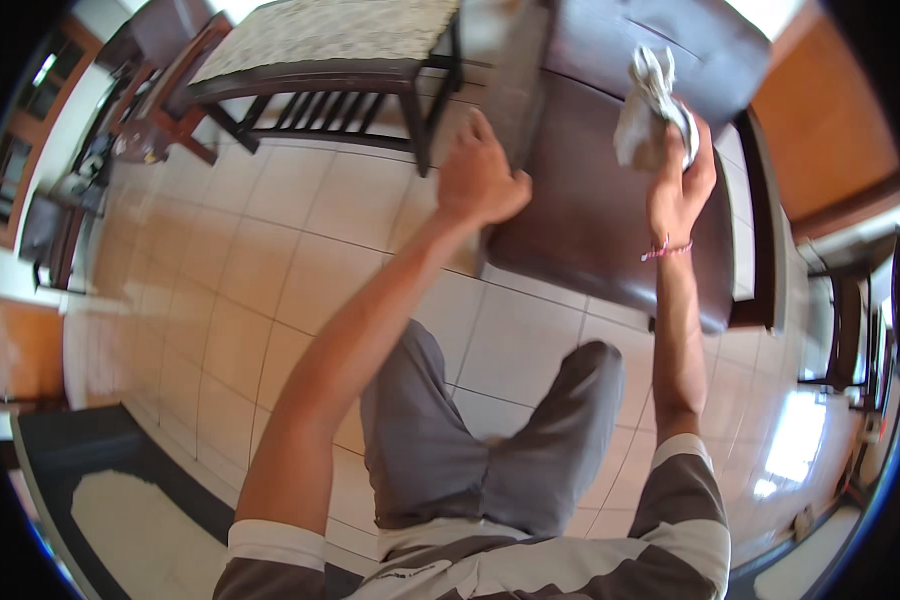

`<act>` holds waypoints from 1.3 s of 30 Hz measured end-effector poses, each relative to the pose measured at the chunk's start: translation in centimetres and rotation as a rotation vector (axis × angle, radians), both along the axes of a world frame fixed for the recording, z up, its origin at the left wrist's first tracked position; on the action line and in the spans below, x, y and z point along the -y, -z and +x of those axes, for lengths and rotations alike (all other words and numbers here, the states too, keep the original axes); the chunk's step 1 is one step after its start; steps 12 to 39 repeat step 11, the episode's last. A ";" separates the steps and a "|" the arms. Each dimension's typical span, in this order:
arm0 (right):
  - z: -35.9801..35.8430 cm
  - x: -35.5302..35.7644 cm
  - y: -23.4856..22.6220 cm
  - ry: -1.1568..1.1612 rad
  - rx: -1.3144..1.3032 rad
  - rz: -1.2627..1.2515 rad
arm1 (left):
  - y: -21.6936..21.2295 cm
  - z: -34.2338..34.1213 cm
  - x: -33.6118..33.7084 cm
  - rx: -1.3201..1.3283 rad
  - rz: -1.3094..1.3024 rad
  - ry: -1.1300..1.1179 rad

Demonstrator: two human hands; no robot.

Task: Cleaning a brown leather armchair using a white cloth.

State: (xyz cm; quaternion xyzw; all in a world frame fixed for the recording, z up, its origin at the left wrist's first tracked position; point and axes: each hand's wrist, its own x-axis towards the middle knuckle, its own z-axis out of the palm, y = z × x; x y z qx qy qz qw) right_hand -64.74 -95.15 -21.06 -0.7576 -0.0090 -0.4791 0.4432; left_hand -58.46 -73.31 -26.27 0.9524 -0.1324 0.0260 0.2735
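My right hand (688,185) is closed round a crumpled whitish cloth (642,140), which stands up and hangs out past the fingers. It is over the brown leather-like seat (580,210) of a wide chair, close to its backrest (660,50). A thin red-and-white band circles that wrist. My left hand (480,175) is held out near the left edge of the seat. Its thumb is stretched away from the other fingers, which are partly bent, and it has nothing in it.
Ahead to the left stands a dark wooden table (320,75) with a patterned pale top and a slatted lower shelf. A dark wooden armrest (765,230) runs along the seat's right side. Beyond it is an orange-brown wooden panel (820,110). Pale tiles (300,255) cover the floor.
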 end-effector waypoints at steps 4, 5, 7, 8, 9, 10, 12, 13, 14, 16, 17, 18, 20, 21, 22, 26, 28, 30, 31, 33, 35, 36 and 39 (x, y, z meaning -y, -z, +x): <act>11.8 -4.5 -3.2 -0.076 -0.048 -0.224 | -1.6 0.1 -0.1 -0.176 -0.006 -0.022; 14.2 -5.1 -3.3 -0.088 -0.074 -0.280 | -2.1 0.3 -0.4 -0.204 -0.002 -0.050; 17.8 -5.7 -2.2 -0.149 -0.109 -0.481 | -3.0 0.4 -0.6 -0.276 0.023 0.018; 18.9 -6.1 -0.7 -0.220 -0.188 -0.583 | -3.4 0.4 -0.7 -0.293 0.019 -0.003; 19.9 -6.3 1.0 -0.290 -0.266 -0.684 | -3.9 0.6 -0.8 -0.306 0.039 0.011; 20.5 -6.6 2.9 -0.399 -0.352 -0.724 | -4.3 0.9 -0.8 -0.355 0.064 0.034; 20.6 -7.1 5.0 -0.486 -0.524 -0.777 | -4.8 1.3 -0.8 -0.416 0.060 0.049; 20.6 -7.1 5.0 -0.486 -0.524 -0.777 | -4.8 1.3 -0.8 -0.416 0.060 0.049; 20.6 -7.1 5.0 -0.486 -0.524 -0.777 | -4.8 1.3 -0.8 -0.416 0.060 0.049; 20.6 -7.1 5.0 -0.486 -0.524 -0.777 | -4.8 1.3 -0.8 -0.416 0.060 0.049; 20.6 -7.1 5.0 -0.486 -0.524 -0.777 | -4.8 1.3 -0.8 -0.416 0.060 0.049; 20.6 -7.1 5.0 -0.486 -0.524 -0.777 | -4.8 1.3 -0.8 -0.416 0.060 0.049; 20.6 -7.1 5.0 -0.486 -0.524 -0.777 | -4.8 1.3 -0.8 -0.416 0.060 0.049; 20.6 -7.1 5.0 -0.486 -0.524 -0.777 | -4.8 1.3 -0.8 -0.416 0.060 0.049; 20.6 -7.1 5.0 -0.486 -0.524 -0.777 | -4.8 1.3 -0.8 -0.416 0.060 0.049; 20.6 -7.1 5.0 -0.486 -0.524 -0.777 | -4.8 1.3 -0.8 -0.416 0.060 0.049; 20.6 -7.1 5.0 -0.486 -0.524 -0.777 | -4.8 1.3 -0.8 -0.416 0.060 0.049; 20.6 -7.1 5.0 -0.486 -0.524 -0.777 | -4.8 1.3 -0.8 -0.416 0.060 0.049; 20.6 -7.1 5.0 -0.486 -0.524 -0.777 | -4.8 1.3 -0.8 -0.416 0.060 0.049; 20.6 -7.1 5.0 -0.486 -0.524 -0.777 | -4.8 1.3 -0.8 -0.416 0.060 0.049; 20.6 -7.1 5.0 -0.486 -0.524 -0.777 | -4.8 1.3 -0.8 -0.416 0.060 0.049; 20.6 -7.1 5.0 -0.486 -0.524 -0.777 | -4.8 1.3 -0.8 -0.416 0.060 0.049; 20.6 -7.1 5.0 -0.486 -0.524 -0.777 | -4.8 1.3 -0.8 -0.416 0.060 0.049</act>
